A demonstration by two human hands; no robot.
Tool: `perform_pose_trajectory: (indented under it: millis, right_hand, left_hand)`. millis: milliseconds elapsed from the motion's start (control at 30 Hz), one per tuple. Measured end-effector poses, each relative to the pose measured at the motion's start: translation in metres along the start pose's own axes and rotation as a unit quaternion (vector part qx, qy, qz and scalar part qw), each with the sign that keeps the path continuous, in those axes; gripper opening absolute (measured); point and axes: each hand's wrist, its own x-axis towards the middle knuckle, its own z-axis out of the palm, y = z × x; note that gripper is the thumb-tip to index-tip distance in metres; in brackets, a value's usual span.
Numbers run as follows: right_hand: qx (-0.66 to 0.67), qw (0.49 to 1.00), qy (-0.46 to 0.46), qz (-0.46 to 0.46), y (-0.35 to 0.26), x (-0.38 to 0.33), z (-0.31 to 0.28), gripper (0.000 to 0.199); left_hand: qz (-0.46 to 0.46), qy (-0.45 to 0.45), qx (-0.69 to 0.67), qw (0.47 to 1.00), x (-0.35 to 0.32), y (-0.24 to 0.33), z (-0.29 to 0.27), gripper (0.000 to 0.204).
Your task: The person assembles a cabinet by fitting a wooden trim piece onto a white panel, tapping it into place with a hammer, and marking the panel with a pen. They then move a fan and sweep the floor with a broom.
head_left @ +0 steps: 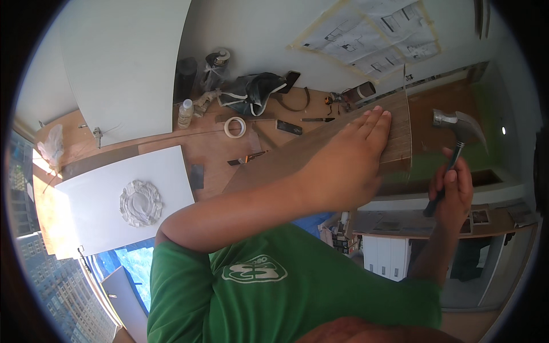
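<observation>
Head view: a long wooden board [397,137] slants across the counter [211,153], its long axis running from lower left to upper right, with its cut end toward the right. Nearer to it is the left hand [360,146], which touches the board close to that end, palm down, fingers straight and together, closed around nothing; its thumb is hard to make out. Off beyond the board's cut end, and apart from it, the right hand [454,186] has its fingers wrapped round the handle of a hammer [461,131]. The hammer stands head up, so the board lies to the left of both. Left of the board are a cutter knife [247,158], near its edge, and a roll of tape [227,131]; whether the board rests flat cannot be told.
</observation>
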Motion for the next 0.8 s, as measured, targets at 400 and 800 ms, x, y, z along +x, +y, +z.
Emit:
perform_pose_trajectory:
  millis: [400,800]
  right_hand:
    - [0.076,0.997,0.017,0.008,0.004,0.019,0.032,0.036]
    - [0.012,0.998,-0.023,0.064,0.02,0.078,0.066,0.032]
  left_hand:
    - [-0.011,-0.01,-0.002,1.0,0.0,0.001,0.004,0.08]
    - [-0.018,-0.014,0.001,1.0,-0.002,0.002,0.005,0.08]
